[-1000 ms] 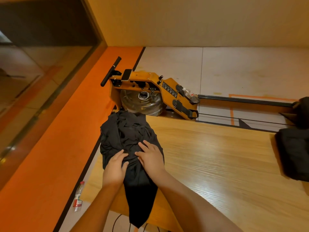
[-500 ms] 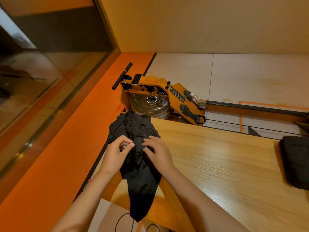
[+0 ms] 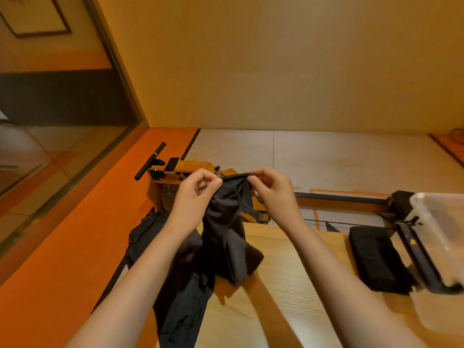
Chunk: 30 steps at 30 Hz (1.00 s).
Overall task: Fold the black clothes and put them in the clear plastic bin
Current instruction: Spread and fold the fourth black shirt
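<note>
While my forearms reach out over the wooden table, the tail of the black garment drapes across the table's left side and hangs down past its near edge. More black cloth is bunched at the table's left corner; I cannot tell whether it belongs to the same piece. Higher up, I hold the garment's top edge lifted off the table. My left hand pinches one end between thumb and fingertips, and my right hand pinches the other end the same way, so the fabric sags in folds between them. To my right, a folded stack of black clothes lies flat on the table. Just beside it, at the right edge of view, is the clear plastic bin, and I cannot make out its contents. Beyond my hands, a wooden rowing machine stands on the floor, its black handle pointing left over an orange floor strip.
</note>
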Motion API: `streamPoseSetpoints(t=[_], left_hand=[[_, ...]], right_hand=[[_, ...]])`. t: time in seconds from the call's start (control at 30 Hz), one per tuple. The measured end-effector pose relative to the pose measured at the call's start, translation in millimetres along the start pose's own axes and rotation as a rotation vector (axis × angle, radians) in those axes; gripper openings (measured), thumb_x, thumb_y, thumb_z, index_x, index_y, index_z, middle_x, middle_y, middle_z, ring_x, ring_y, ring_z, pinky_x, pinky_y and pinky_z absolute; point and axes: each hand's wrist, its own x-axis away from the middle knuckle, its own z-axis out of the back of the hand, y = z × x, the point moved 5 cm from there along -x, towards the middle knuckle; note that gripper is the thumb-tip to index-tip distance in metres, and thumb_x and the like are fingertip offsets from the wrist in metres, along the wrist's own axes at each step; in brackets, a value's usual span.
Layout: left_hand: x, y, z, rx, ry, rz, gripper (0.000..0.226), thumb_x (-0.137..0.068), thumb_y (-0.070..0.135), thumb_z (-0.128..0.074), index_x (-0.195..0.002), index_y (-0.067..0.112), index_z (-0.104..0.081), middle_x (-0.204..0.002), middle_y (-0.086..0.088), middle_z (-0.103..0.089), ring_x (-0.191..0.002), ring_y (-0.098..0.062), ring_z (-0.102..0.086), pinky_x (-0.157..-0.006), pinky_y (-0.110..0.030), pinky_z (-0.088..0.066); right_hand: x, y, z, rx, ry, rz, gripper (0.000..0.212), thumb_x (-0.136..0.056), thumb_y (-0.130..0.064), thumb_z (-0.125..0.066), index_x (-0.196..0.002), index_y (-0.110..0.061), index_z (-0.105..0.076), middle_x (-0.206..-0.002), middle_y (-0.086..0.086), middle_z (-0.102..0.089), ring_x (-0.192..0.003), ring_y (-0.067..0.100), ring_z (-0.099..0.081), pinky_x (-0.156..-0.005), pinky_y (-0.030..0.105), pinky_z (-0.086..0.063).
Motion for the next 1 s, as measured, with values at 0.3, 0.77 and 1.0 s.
streamPoseSetpoints(t=[0.3,0.77,1.0], left_hand=[[-28.2,41.6,-56.6,0.344,-0.22,0.146,0.015,-0.098,0.023,-0.053,-0.094,0.012,-0.062,-0.082,0.004,-0.069,-0.082,-0.01,-0.067,-0.068,-0.021,-0.05],[73.5,-172.7,-160.3,-0.108,-0.43,0.654,0.055,-0.093,0.026,-0.064,-0.141,0.01,-0.041,-0.146,-0.007,-0.043,-0.136,-0.023,-0.039,-0.106,-0.032,-0.035],[118.4,-219.2,-136.6,-0.622,-0.253,0.662,0.063,-0.089,0.035,-0.067,-0.142,0.016,-0.037,-0.142,-0.005,-0.041,-0.133,-0.029,-0.035,-0.105,-0.044,-0.036]], right_hand=[[1.5,-57.9,80.7,-0.035,0.055,0.04,0.015,-0.096,-0.01,-0.055,-0.097,-0.01,-0.07,-0.081,0.002,-0.069,-0.068,0.005,-0.059,-0.057,0.015,-0.045],[115.9,180.8,71.7,0.474,-0.211,-0.538,0.052,-0.093,-0.018,-0.062,-0.143,-0.017,-0.046,-0.142,-0.002,-0.051,-0.132,0.015,-0.046,-0.11,0.031,-0.037],[179.7,216.0,13.4,0.795,-0.49,-0.362,0.068,-0.093,-0.035,-0.061,-0.152,-0.024,-0.028,-0.16,-0.006,-0.018,-0.148,0.013,-0.011,-0.119,0.029,-0.011]])
